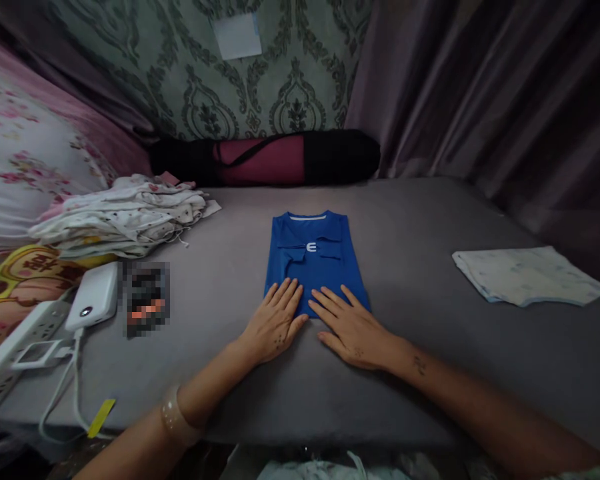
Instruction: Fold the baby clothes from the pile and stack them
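The head view is showing a folded blue shirt (325, 273) lying flat on a grey surface (405, 233), centred in front of the person. Its collar (307, 217) is pointing away from the person, toward the patterned wall (280, 80), and its long axis is running straight out from the body, the broader edge facing the person. Folded flaps of fabric are lying across its front, around a white mark (311, 247).

Both hands are lying palm down and opened flat, holding nothing. The left hand (275, 323) is covering the near left corner, its fingers slightly parted and angling inward. The right hand (355, 330) is covering the near right part, fingers spread wider, its thumb resting beyond the near edge. The palms are hidden, so it is hard to say whether they are pressing or only touching.

To the left, a heap of clothes (135, 213) and a white power bank (95, 297) are lying well apart from the shirt; a folded pale cloth (530, 275) is lying off to the right.
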`<state>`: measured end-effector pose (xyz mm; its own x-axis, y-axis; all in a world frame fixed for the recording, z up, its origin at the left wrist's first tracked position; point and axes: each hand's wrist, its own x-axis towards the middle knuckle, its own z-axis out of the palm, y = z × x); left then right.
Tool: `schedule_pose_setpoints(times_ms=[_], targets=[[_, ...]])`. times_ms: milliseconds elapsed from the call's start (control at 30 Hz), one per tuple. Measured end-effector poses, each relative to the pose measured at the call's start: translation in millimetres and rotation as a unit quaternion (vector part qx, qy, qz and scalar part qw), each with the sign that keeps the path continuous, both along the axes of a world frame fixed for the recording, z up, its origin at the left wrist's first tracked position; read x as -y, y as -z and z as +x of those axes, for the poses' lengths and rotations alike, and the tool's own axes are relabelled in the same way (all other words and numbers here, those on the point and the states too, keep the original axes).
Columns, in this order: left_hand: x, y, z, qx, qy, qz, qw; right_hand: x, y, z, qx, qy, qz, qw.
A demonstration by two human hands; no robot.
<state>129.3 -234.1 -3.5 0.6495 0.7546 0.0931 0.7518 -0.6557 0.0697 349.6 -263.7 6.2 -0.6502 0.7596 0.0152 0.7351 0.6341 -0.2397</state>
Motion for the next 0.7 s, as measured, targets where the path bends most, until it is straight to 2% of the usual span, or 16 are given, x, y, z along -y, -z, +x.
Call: schedule_pose_setpoints(times_ms=[67, 167, 267, 367, 500, 700], targets=[[-3, 1.6, -3, 0.004, 0.009, -0.036, 0.999, -1, -1.2, 2, -0.007, -0.006, -0.013, 1.000], [-7, -4.7, -9, 0.026, 0.005, -0.064, 0.998, -2, -7.3, 8, -0.012, -0.012, -0.024, 1.000], [-9, -6.2, -14, 0.048, -0.056, -0.044, 0.996, -2, -9.9, 18, -0.011, 0.042, 0.000, 0.999], [-9, 4.4, -17, 0.032, -0.091, -0.035, 0.995, -3, -4.0, 28, -0.003, 0.095, 0.008, 0.995], [-8, 16.6, -17, 0.003, -0.093, -0.027, 0.995, -5, 5.7, 35, 0.002, 0.093, -0.011, 0.996], [-6, 10.8, -15, -0.026, -0.103, -0.046, 0.993, -4, 2.8, 32, 0.005, 0.099, -0.012, 0.995]])
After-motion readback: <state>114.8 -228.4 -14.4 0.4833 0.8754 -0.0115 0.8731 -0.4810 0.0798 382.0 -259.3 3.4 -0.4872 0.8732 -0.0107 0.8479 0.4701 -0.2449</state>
